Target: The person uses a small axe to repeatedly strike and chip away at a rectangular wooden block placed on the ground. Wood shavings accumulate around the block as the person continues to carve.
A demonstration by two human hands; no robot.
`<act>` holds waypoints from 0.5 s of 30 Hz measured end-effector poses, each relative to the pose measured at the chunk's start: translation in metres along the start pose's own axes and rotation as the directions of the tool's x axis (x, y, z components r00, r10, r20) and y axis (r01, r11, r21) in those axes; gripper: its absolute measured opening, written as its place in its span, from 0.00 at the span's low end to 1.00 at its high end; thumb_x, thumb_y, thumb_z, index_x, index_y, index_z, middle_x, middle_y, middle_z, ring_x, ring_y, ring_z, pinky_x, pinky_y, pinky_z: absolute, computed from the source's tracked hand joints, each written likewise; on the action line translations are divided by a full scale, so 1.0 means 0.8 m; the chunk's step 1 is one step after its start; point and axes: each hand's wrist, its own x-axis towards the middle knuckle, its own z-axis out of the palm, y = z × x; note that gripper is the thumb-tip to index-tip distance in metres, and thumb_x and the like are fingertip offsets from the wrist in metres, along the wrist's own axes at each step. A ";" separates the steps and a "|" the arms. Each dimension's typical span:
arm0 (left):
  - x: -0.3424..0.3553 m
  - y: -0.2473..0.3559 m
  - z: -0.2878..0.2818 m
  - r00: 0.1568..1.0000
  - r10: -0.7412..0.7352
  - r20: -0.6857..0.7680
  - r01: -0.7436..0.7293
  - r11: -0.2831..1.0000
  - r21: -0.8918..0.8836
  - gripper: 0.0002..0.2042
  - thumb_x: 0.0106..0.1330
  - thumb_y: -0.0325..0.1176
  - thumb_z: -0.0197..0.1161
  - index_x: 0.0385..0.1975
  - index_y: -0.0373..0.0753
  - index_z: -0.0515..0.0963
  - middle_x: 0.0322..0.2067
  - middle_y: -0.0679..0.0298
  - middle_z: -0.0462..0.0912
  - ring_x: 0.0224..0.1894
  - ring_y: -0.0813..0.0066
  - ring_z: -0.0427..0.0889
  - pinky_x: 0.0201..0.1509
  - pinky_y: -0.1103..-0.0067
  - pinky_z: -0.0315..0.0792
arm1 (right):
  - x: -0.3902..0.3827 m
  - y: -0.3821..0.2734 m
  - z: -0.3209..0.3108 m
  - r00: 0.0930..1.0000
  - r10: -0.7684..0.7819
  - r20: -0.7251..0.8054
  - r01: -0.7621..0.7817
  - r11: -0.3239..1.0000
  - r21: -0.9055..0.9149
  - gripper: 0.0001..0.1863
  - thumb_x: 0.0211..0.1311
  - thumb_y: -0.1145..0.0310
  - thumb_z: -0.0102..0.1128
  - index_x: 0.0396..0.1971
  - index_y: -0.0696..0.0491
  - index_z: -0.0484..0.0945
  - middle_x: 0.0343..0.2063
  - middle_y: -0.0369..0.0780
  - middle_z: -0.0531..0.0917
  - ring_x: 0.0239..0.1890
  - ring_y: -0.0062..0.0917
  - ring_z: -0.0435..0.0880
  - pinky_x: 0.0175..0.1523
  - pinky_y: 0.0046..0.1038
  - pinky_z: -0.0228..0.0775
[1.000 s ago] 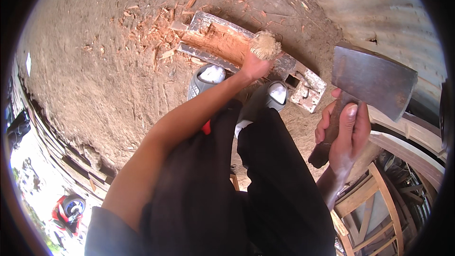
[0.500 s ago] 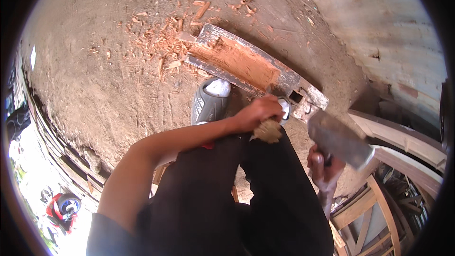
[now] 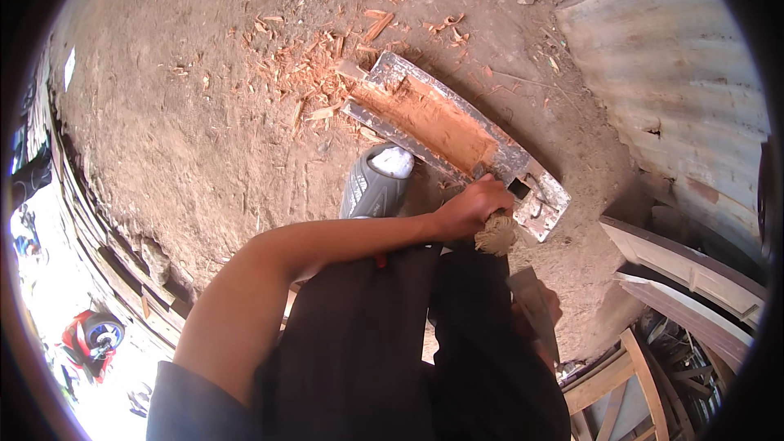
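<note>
So, closest in: dark trousers (image 3: 351, 335), with the left forearm crossing right over the lap. Down by the right knee the right hand (image 3: 550, 310) is holding a broad metal-headed tool (image 3: 535, 309). It's edge-on with the fingers partly hidden, so take my read of that grip with a pinch of salt.

The left hand (image 3: 480, 206) is clenched around a chisel (image 3: 496, 236), frayed butt of the handle toward the lap, dark blade poking out at the near end of the hollow.

The wooden block (image 3: 510, 161) lies slantwise on the dirt just beyond the knees. Progress-wise I'd call it well along: a long trough (image 3: 453, 126) is already cut, bare orange wood inside, worn paint around the rim. A dark square hole (image 3: 518, 189) is through the solid end. What's left, I'd guess, is that near inner corner by the chisel, plus a floor that looks a bit rough.

In the way: a grey shoe (image 3: 373, 188) right beside the block, and the left hand itself covering part of the near end. Past the other end, wood chips (image 3: 314, 73) are scattered all over the dirt.

Farther out, there's a wooden frame (image 3: 608, 384) and painted panels (image 3: 686, 257) on the right, corrugated sheeting (image 3: 678, 90) behind them, and a red motorbike (image 3: 86, 339) off in the glare at far left.
</note>
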 end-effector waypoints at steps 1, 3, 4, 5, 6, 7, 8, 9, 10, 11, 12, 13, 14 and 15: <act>0.001 -0.001 0.000 1.000 -0.008 -0.007 0.008 1.000 -0.007 0.04 0.60 0.30 0.64 0.30 0.40 0.76 0.29 0.60 0.75 0.35 0.59 0.76 0.46 0.68 0.64 | 0.006 0.000 0.000 0.999 -0.044 0.018 0.045 0.998 -0.045 0.15 0.58 0.57 0.69 0.40 0.50 0.86 0.31 0.47 0.88 0.35 0.45 0.89 0.40 0.39 0.81; 0.004 -0.002 0.001 1.000 -0.012 -0.022 0.011 1.000 -0.018 0.05 0.57 0.28 0.65 0.30 0.40 0.76 0.28 0.60 0.76 0.36 0.59 0.76 0.47 0.68 0.64 | 0.017 0.000 0.000 0.990 -0.128 0.059 0.135 0.983 -0.128 0.16 0.58 0.53 0.68 0.39 0.48 0.87 0.32 0.47 0.88 0.36 0.46 0.89 0.41 0.39 0.81; 0.005 -0.002 0.001 1.000 -0.008 -0.030 0.008 1.000 -0.024 0.06 0.55 0.26 0.66 0.29 0.40 0.75 0.28 0.60 0.75 0.37 0.58 0.76 0.47 0.68 0.64 | 0.017 -0.002 -0.004 0.990 -0.144 0.002 0.144 0.989 -0.028 0.16 0.58 0.52 0.68 0.39 0.48 0.87 0.32 0.47 0.89 0.37 0.46 0.89 0.41 0.40 0.81; 0.003 -0.003 0.000 0.999 -0.009 -0.036 0.008 1.000 -0.025 0.08 0.52 0.23 0.66 0.29 0.40 0.75 0.27 0.60 0.75 0.37 0.58 0.76 0.47 0.69 0.64 | 0.019 -0.002 -0.002 0.986 -0.155 -0.053 0.159 0.984 0.077 0.16 0.57 0.51 0.69 0.38 0.47 0.87 0.33 0.47 0.89 0.37 0.46 0.89 0.42 0.40 0.81; 0.006 -0.004 -0.001 0.999 -0.005 -0.040 0.004 1.000 -0.015 0.08 0.52 0.23 0.66 0.29 0.40 0.75 0.27 0.60 0.75 0.37 0.58 0.77 0.46 0.69 0.65 | 0.020 0.011 0.005 0.995 -0.096 -0.038 0.097 0.995 0.028 0.17 0.56 0.52 0.70 0.39 0.47 0.87 0.32 0.47 0.89 0.37 0.45 0.89 0.42 0.40 0.81; 0.007 -0.003 0.002 0.999 -0.005 -0.039 0.005 1.000 -0.012 0.08 0.52 0.24 0.66 0.28 0.40 0.74 0.26 0.60 0.75 0.37 0.58 0.77 0.46 0.69 0.65 | 0.012 0.028 0.016 0.999 -0.028 -0.023 0.027 0.999 -0.020 0.17 0.55 0.52 0.71 0.39 0.47 0.87 0.32 0.47 0.88 0.38 0.45 0.89 0.43 0.41 0.81; 0.006 -0.002 0.003 0.999 -0.006 -0.038 0.006 1.000 -0.008 0.08 0.52 0.24 0.67 0.28 0.41 0.74 0.26 0.60 0.75 0.37 0.58 0.77 0.46 0.69 0.65 | 0.011 0.041 0.023 1.000 -0.025 -0.019 0.024 0.999 -0.038 0.18 0.54 0.51 0.72 0.39 0.47 0.87 0.31 0.47 0.88 0.38 0.45 0.89 0.42 0.41 0.81; 0.007 -0.002 0.002 0.999 0.008 -0.037 -0.008 1.000 0.003 0.08 0.51 0.24 0.66 0.28 0.41 0.74 0.26 0.60 0.76 0.36 0.58 0.77 0.46 0.69 0.65 | 0.010 0.043 0.024 1.000 -0.022 -0.015 0.021 0.998 -0.057 0.19 0.54 0.51 0.73 0.39 0.48 0.87 0.30 0.46 0.88 0.38 0.44 0.89 0.42 0.41 0.81; 0.007 -0.001 0.002 0.999 0.022 -0.037 -0.022 1.000 0.016 0.08 0.51 0.24 0.66 0.28 0.41 0.74 0.26 0.60 0.76 0.36 0.57 0.77 0.45 0.68 0.66 | 0.013 0.042 0.025 0.996 -0.085 -0.019 0.084 0.995 -0.046 0.19 0.53 0.51 0.73 0.38 0.48 0.86 0.29 0.45 0.88 0.37 0.44 0.89 0.42 0.40 0.81; 0.007 0.000 0.003 0.999 0.036 -0.036 -0.035 0.999 0.028 0.07 0.51 0.25 0.66 0.28 0.41 0.74 0.25 0.60 0.76 0.35 0.57 0.77 0.45 0.68 0.67 | 0.017 0.041 0.024 0.992 -0.119 -0.048 0.118 0.993 -0.021 0.19 0.52 0.50 0.74 0.37 0.48 0.86 0.28 0.45 0.88 0.37 0.43 0.89 0.41 0.40 0.81; 0.008 0.003 0.006 0.998 0.061 -0.007 -0.060 0.996 0.064 0.07 0.51 0.25 0.65 0.27 0.41 0.74 0.25 0.60 0.77 0.35 0.56 0.78 0.45 0.67 0.67 | 0.016 0.040 0.023 0.986 -0.147 -0.075 0.147 0.989 0.004 0.19 0.51 0.50 0.75 0.36 0.48 0.86 0.27 0.44 0.87 0.36 0.43 0.90 0.41 0.39 0.81; 0.004 0.006 0.010 0.997 0.076 0.019 -0.077 0.992 0.099 0.07 0.51 0.26 0.65 0.27 0.41 0.74 0.25 0.60 0.77 0.34 0.56 0.78 0.45 0.66 0.68 | 0.012 0.040 0.026 0.983 -0.144 -0.116 0.150 0.988 0.043 0.20 0.50 0.49 0.75 0.35 0.49 0.86 0.27 0.43 0.87 0.35 0.42 0.90 0.40 0.39 0.81; 0.000 0.008 0.012 0.995 0.089 0.046 -0.094 0.987 0.133 0.07 0.51 0.26 0.65 0.27 0.41 0.74 0.25 0.59 0.77 0.34 0.55 0.78 0.45 0.66 0.69 | 0.008 0.043 0.029 0.986 -0.087 -0.141 0.095 0.994 0.046 0.19 0.50 0.49 0.75 0.34 0.48 0.86 0.26 0.42 0.87 0.34 0.41 0.89 0.38 0.38 0.80; -0.004 0.008 0.012 0.994 0.083 0.069 -0.092 0.988 0.125 0.07 0.52 0.26 0.65 0.28 0.42 0.75 0.25 0.60 0.77 0.34 0.56 0.77 0.44 0.65 0.69 | 0.006 0.044 0.031 0.986 -0.035 -0.165 0.044 0.998 0.052 0.19 0.50 0.49 0.75 0.33 0.48 0.85 0.25 0.41 0.86 0.33 0.40 0.89 0.37 0.37 0.80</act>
